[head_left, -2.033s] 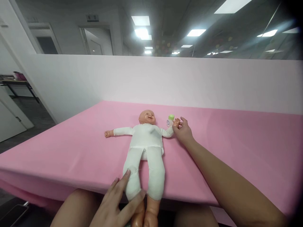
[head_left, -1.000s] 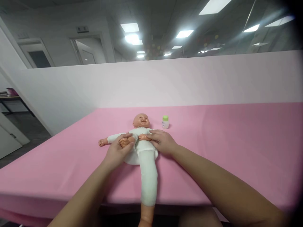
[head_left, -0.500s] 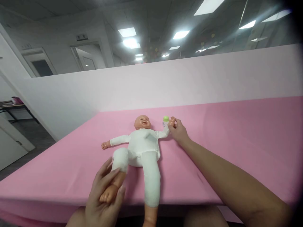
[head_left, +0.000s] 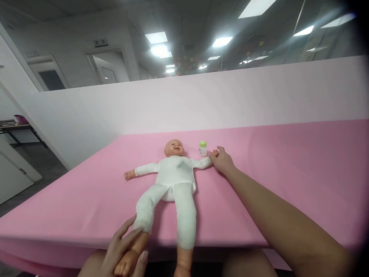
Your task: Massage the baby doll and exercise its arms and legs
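Note:
A baby doll (head_left: pixel 175 171) with a white cloth body lies on its back on a pink-covered table (head_left: pixel 253 184), its head at the far side. My left hand (head_left: pixel 119 250) is wrapped round the doll's lower leg and foot (head_left: pixel 127 262) on the left, at the table's front edge. The fingers of my right hand (head_left: pixel 224 159) are closed on the doll's hand (head_left: pixel 215 152) at the right, its arm stretched out to the side. Just behind that arm stands a small bottle (head_left: pixel 203 149) with a light green cap. The doll's other foot hangs past the front edge.
A white low wall (head_left: pixel 216 100) runs along the back of the table, with a glass pane above it. At the far left are a white door (head_left: pixel 14 173) and a dark side table (head_left: pixel 23 129) with things on it. My knees are under the front edge.
My left hand has drawn the doll's bent leg down and toward me, so it lies straighter. My right hand has moved the doll's hand slightly outward and down, away from the bottle.

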Available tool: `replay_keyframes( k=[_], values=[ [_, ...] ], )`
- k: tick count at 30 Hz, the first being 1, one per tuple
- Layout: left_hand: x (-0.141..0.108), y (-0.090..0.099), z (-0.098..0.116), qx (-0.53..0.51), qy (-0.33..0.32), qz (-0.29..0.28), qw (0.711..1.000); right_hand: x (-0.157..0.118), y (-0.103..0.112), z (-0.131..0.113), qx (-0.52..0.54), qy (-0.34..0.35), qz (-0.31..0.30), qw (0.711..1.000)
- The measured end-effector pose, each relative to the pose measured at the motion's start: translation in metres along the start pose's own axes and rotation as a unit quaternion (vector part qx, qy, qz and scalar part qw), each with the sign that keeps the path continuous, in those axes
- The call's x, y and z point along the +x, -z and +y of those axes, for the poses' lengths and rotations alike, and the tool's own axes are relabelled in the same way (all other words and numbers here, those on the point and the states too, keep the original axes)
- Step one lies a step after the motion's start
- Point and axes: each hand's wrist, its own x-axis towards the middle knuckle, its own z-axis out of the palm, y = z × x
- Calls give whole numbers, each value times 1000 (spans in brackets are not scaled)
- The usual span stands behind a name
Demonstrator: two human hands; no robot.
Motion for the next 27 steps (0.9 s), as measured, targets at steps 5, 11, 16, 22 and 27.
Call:
replay_keyframes(
  k=[5, 11, 16, 22, 27],
  values=[
    [33, -10, 26, -88, 21, 69, 994, -25, -13, -28, 127, 147, 30, 981],
    [99, -28, 38, -146, 86, 53, 984, -62, -27, -65, 43, 351, -65, 933],
    [147, -41, 38, -171, 160, -6, 972, -66, -26, -67, 15, 435, -94, 896],
    [168, -54, 33, -158, 192, -54, 967, -62, -28, -58, 16, 428, -117, 896],
    [165, -55, 31, -147, 179, -72, 970, -62, -32, -57, 3, 393, -105, 914]
  ],
)
